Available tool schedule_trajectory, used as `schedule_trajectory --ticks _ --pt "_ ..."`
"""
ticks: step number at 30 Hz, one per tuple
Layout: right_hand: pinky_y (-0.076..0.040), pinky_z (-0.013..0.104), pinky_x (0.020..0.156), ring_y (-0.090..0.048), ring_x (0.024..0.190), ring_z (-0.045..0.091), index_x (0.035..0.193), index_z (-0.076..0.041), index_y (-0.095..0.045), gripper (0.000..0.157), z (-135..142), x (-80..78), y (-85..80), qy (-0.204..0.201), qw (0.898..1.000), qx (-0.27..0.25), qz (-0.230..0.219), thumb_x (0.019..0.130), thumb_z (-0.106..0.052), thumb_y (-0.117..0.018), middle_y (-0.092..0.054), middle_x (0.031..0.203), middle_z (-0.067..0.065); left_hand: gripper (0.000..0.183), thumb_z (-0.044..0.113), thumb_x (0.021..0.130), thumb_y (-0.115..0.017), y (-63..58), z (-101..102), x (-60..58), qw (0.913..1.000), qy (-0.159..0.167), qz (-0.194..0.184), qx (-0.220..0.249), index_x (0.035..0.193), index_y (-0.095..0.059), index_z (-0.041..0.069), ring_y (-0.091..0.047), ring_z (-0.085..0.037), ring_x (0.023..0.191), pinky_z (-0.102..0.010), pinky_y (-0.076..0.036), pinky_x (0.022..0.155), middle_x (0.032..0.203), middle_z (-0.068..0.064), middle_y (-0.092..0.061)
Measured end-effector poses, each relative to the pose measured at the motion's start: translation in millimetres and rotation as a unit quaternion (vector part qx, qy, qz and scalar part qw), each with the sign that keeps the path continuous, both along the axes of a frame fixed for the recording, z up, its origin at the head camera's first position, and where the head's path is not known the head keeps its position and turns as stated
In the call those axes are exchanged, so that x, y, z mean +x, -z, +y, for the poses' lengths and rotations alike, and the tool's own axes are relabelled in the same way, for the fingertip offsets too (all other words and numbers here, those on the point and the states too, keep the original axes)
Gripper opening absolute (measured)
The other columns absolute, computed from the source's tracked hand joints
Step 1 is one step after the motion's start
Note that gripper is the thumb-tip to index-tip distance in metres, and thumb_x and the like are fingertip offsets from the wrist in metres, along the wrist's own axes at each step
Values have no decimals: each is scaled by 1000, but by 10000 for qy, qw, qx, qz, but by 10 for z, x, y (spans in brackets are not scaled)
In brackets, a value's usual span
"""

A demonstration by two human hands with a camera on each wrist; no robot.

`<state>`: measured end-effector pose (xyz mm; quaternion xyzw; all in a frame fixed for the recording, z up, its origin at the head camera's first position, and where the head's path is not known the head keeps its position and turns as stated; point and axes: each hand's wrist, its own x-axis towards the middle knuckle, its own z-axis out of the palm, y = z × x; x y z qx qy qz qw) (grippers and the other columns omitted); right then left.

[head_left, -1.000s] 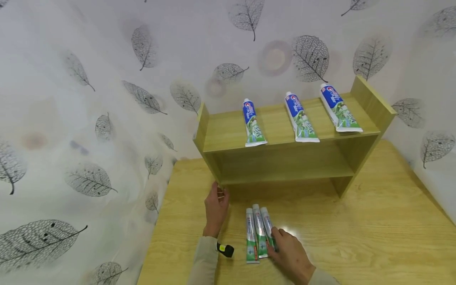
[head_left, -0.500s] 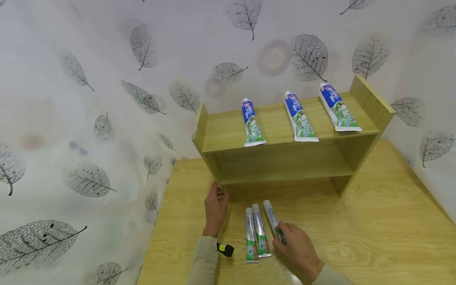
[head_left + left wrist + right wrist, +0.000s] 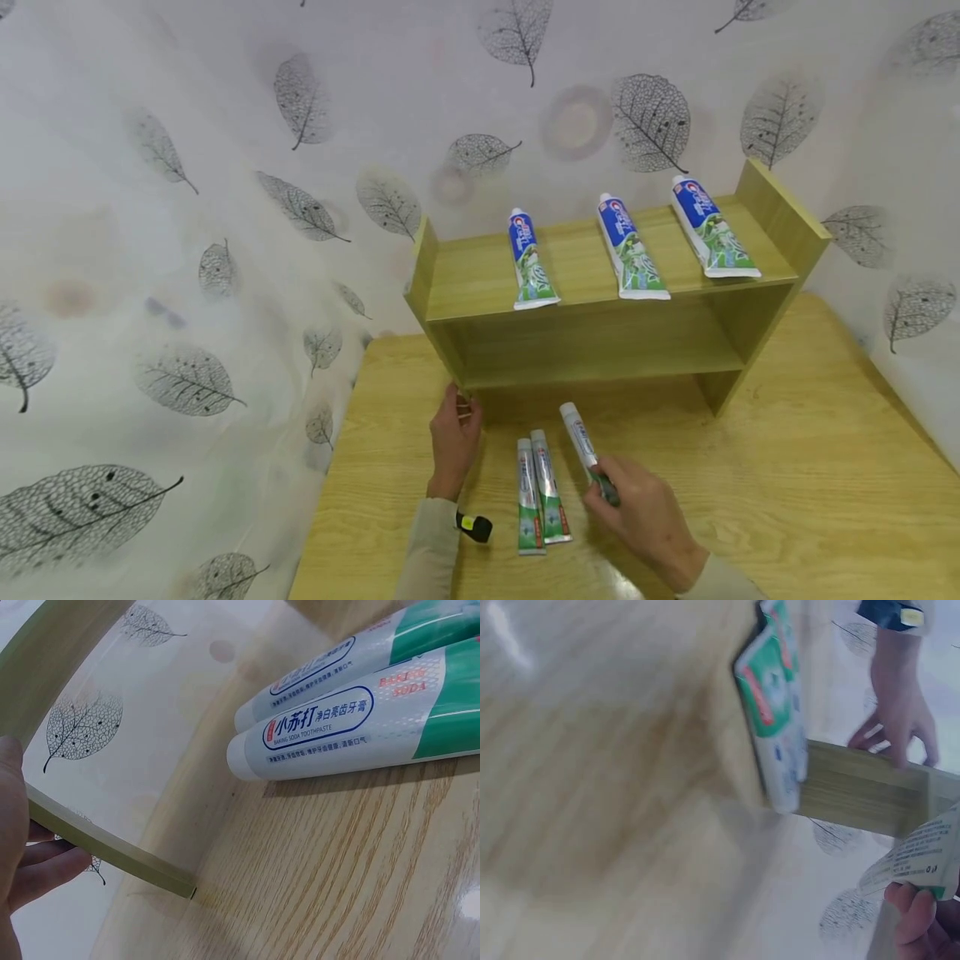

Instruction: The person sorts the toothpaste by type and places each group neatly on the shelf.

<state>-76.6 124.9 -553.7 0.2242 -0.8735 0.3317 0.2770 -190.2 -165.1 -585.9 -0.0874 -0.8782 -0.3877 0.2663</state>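
My right hand (image 3: 647,515) pinches the green lower end of a white-and-green toothpaste tube (image 3: 579,435), its cap towards the shelf. In the right wrist view the fingers (image 3: 919,919) close on that tube (image 3: 922,855), its small print showing. Two matching baking soda toothpaste tubes (image 3: 528,500) lie side by side on the table, caps towards the shelf. My left hand (image 3: 453,442) grips the lower left side panel of the wooden shelf (image 3: 442,350). The left wrist view has fingers on both sides of the panel (image 3: 112,851), near the two tubes (image 3: 322,731).
On the shelf's upper board lie three blue-and-green toothpaste tubes (image 3: 633,246), spaced apart. A lower board (image 3: 600,350) runs beneath. The wooden table (image 3: 810,483) extends right of the shelf, and a leaf-patterned wall (image 3: 225,275) borders the left and back.
My right hand has taken hold of the rightmost white-and-green tube and moved it away from the other two, to the right and towards the shelf. The left hand has stayed at the panel.
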Motion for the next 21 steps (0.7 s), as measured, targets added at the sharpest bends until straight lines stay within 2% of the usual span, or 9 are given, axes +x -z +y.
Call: schedule_trajectory --ticks 7,13,16,21 --pt "-47 5 52 -58 65 0 91 -7 -72 29 132 5 -142 -117 9993 -120 321 65 3 -82 -74 81 2 27 4 104 -68 -10 -14 10 9999 57 -97 28 130 -62 1 -81 -27 83 -33 -70 67 93 -15 -75" --pt "-42 6 48 -48 62 -5 90 -6 -72 9 276 -27 -271 -117 9982 -261 531 85 -10 -67 -68 74 -5 27 4 103 -68 -18 -6 14 10000 71 -27 8 129 -62 2 -81 -28 82 -34 -70 66 92 -15 -75" --pt "-38 6 45 -43 59 -6 89 -5 -71 17 365 -79 -354 24 9976 -294 627 92 -17 -59 -65 72 -5 27 2 103 -68 -17 -5 12 10000 98 -3 13 129 -62 2 -81 -28 82 -33 -70 66 92 -14 -75" --pt "-32 8 41 -39 56 -6 88 -2 -70 23 527 -221 -457 444 9935 -359 981 93 -21 -57 -65 70 1 29 2 104 -66 -18 -12 7 9998 161 -47 47 132 -62 2 -81 -28 83 -32 -70 66 95 -14 -76"
